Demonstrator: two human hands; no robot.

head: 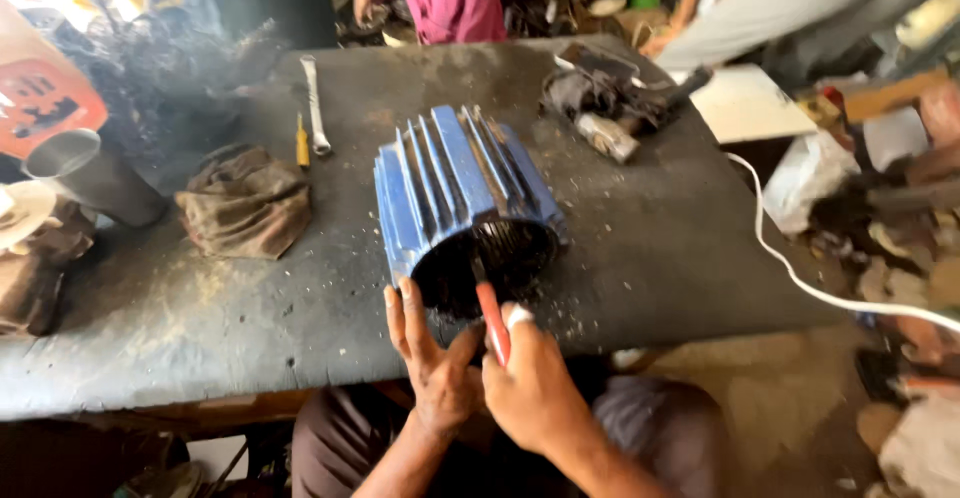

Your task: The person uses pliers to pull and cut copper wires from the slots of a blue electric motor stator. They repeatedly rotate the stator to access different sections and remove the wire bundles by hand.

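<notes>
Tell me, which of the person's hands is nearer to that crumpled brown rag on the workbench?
The left hand. It rests at the open end of the blue finned motor housing, on the side toward the brown rag. The right hand, holding a red-handled tool, sits farther away.

Grimy dark workbench [200,298], cluttered dirt floor [800,388], hazy daylight.

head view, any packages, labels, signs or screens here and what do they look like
Orange sign or package: far left edge, beyond the bench, orange with a white patch and dark marks, partly cut off.
White bag: right of the bench, crumpled, plain.
No screens visible.
</notes>
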